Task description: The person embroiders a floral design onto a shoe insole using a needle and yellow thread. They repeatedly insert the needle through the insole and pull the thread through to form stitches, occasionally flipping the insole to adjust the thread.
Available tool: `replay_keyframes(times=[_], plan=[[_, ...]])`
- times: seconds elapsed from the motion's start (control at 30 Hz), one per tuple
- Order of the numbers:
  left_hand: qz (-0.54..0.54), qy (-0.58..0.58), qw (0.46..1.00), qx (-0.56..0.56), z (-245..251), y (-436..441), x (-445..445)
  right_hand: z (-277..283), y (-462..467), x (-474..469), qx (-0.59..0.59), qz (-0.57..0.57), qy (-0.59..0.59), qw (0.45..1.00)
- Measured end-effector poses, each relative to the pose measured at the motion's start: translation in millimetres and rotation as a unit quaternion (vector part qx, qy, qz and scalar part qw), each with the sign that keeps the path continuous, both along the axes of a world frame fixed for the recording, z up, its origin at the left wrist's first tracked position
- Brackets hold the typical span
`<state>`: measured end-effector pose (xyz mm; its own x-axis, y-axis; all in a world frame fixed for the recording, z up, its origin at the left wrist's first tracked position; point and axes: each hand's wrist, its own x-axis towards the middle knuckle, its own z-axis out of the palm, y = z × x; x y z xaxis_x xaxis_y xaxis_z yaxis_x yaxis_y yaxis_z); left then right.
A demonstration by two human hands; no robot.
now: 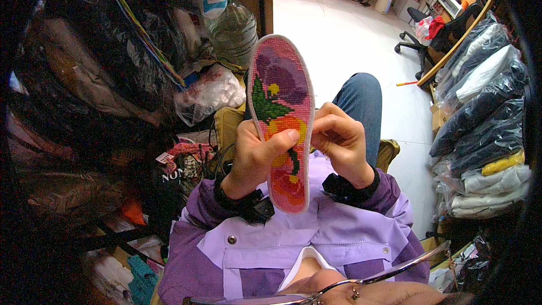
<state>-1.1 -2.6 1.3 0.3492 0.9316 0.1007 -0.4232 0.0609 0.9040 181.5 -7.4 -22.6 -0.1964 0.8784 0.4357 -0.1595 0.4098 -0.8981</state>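
An embroidered shoe insole (281,101) stands nearly upright in front of my chest, its face showing purple, orange and red flowers with green leaves on pink, with a pale bound edge. My left hand (256,152) grips it from the left at mid-length, the thumb across the stitched face and the fingers behind. At the insole's right edge, my right hand (341,142) has its thumb and forefinger pinched together. Whether a needle or thread is between those fingertips cannot be made out.
Plastic-wrapped garments (478,110) are stacked at right. Bagged clothes (106,72) hang at left, near a large clear plastic bottle (233,31) and a plastic bag (211,93). A wheeled office chair (423,38) stands on the white floor at upper right.
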Motion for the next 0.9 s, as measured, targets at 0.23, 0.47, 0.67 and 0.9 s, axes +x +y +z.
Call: replay_keyframes(times=[0.23,0.47,0.67,0.9], plan=[[-0.034,0.010,0.999,-0.030,1.2,0.5,-1.8,2.0,-2.4,0.2,0.015,-0.011,-0.002,1.000],[-0.032,-0.007,0.999,-0.032,-0.1,1.3,-0.8,1.9,-3.3,-5.4,0.001,-0.006,0.029,1.000],[-0.041,0.002,0.998,-0.037,0.1,2.1,-2.0,5.1,-3.6,-1.9,0.056,-0.050,-0.040,0.996],[-0.019,0.056,0.998,-0.012,-4.1,0.7,1.9,0.6,-6.1,-6.7,0.041,-0.078,-0.019,0.996]])
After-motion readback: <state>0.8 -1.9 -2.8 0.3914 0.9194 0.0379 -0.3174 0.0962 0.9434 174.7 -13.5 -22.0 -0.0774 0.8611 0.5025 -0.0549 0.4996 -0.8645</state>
